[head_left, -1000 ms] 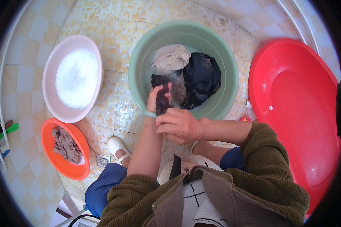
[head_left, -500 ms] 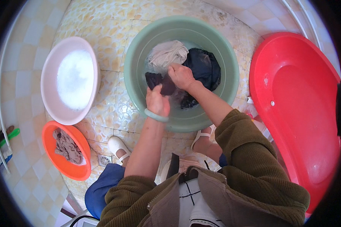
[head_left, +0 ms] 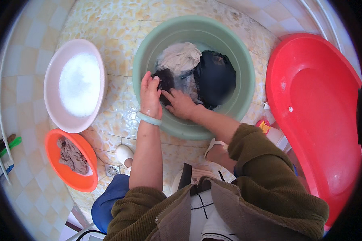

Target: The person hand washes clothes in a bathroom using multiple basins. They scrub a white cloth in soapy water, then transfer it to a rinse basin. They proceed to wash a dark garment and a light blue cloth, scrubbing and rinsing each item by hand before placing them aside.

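Note:
A large green tub (head_left: 245, 100) holds water and wet cloths. In its left part lies a small dark brown cloth (head_left: 165, 80). My left hand (head_left: 150, 98), with a pale green bangle on the wrist, is at the cloth's left edge, its fingers stretched upward beside it. From the right, my right hand (head_left: 182, 105) reaches over the cloth's lower end, fingers apart and touching it. A crumpled beige cloth (head_left: 179, 57) sits just beyond. Right of my hands a black cloth (head_left: 215, 78) bulges above the water.
At the left stands a pale pink basin (head_left: 49, 86) of white suds. Below it, an orange basin (head_left: 91, 160) holds a crumpled brownish cloth (head_left: 72, 156). A big red bathtub (head_left: 317, 108) fills the right side. A floor drain (head_left: 112, 170) lies near my feet.
My hands have let the dark cloth lower into the tub, and their fingers have opened out. The left hand has shifted left; the right has come down and left. The black cloth bulges more.

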The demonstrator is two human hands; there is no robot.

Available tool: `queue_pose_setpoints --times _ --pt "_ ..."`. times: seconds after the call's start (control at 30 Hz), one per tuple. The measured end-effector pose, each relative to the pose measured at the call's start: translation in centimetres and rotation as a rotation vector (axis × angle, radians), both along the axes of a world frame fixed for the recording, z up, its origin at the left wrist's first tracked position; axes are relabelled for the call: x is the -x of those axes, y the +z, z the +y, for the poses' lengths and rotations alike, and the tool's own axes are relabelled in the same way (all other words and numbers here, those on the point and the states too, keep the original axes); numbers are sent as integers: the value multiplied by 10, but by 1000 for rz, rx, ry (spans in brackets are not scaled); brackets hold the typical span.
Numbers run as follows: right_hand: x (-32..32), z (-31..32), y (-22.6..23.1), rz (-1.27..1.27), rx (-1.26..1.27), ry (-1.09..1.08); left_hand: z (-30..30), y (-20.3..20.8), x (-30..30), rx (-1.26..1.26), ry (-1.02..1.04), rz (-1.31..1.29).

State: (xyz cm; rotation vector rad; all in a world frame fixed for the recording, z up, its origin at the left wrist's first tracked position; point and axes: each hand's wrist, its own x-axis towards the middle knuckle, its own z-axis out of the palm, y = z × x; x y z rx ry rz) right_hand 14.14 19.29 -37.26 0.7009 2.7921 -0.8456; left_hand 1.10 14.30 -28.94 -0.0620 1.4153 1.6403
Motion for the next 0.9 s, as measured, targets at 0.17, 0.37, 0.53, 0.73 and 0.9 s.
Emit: queue_pose_setpoints --times 0.17,0.37,0.53,0.73,0.9 --pt "-6 18 -23 -268 2 120 -12 0 7 3 25 -3" --pt "-16 12 -4 3 -111 112 -15 4 11 -27 54 -2" --pt "-26 36 -21 -226 63 -25 -18 5 12 35 63 108" --pt "12 61 73 417 333 -288 -27 -10 17 106 70 735" --pt "26 45 96 646 317 -325 -36 -26 10 351 -129 1122"
